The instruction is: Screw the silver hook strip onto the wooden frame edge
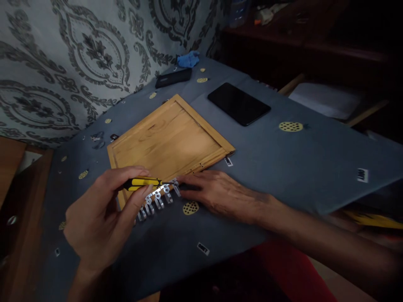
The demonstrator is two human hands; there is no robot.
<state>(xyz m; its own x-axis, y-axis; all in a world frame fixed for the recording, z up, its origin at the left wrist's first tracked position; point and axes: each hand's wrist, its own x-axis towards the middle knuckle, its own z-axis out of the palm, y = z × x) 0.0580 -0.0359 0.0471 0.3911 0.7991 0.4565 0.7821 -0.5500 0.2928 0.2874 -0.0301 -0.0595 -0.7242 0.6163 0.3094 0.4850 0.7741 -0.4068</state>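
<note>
My left hand point(103, 209) pinches a yellow and black screwdriver point(141, 182) between thumb and fingers. Its shaft points right, with the tip close to the last hook of a row of silver metal hooks point(158, 196). These hooks run along the near edge of a framed wooden board point(166, 138), which lies flat on the table. Thumb and fingertips of my right hand point(217, 193) close around the hook at the row's right end, beside the screwdriver tip. Small dark holes show in the board's edge past that hook. Part of the row is hidden behind my left hand.
A grey-blue cloth with pineapple prints covers the table point(315, 159). Behind the board lie a black phone point(239, 103), a dark case-like object point(174, 78) and a crumpled blue cloth point(188, 59). A small clear plastic scrap point(97, 139) is at the left. A patterned curtain point(94, 54) borders the back.
</note>
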